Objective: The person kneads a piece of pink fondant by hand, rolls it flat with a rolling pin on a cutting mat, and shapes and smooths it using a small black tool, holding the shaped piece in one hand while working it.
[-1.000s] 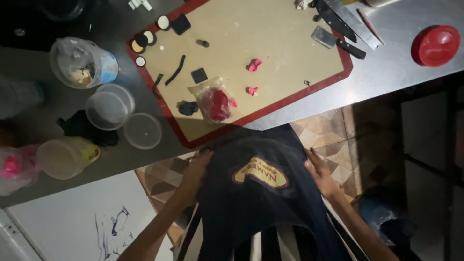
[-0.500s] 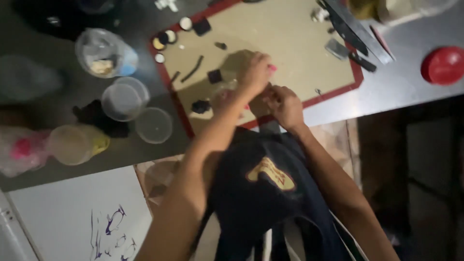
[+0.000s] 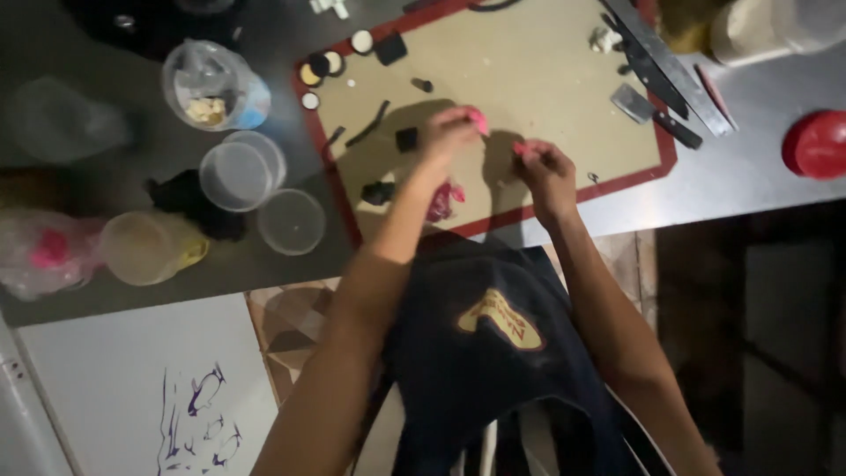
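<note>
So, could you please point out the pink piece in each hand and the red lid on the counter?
Pink piece in left hand [image 3: 477,118], head view, on the bit showing past the fingertips.
Pink piece in right hand [image 3: 520,148], head view, on its exposed end.
Red lid [image 3: 820,144], head view, on its top face.

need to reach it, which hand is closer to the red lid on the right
Right. The right hand is over the mat's near edge, on the side toward the red lid; the left hand is farther away.

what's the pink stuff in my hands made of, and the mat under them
Pink pieces: probably a soft modelling paste or clay; each hand pinches a small matte lump. Mat: likely a flexible silicone-type sheet, flat, matte tan, red border; the look alone cannot confirm it.
</note>
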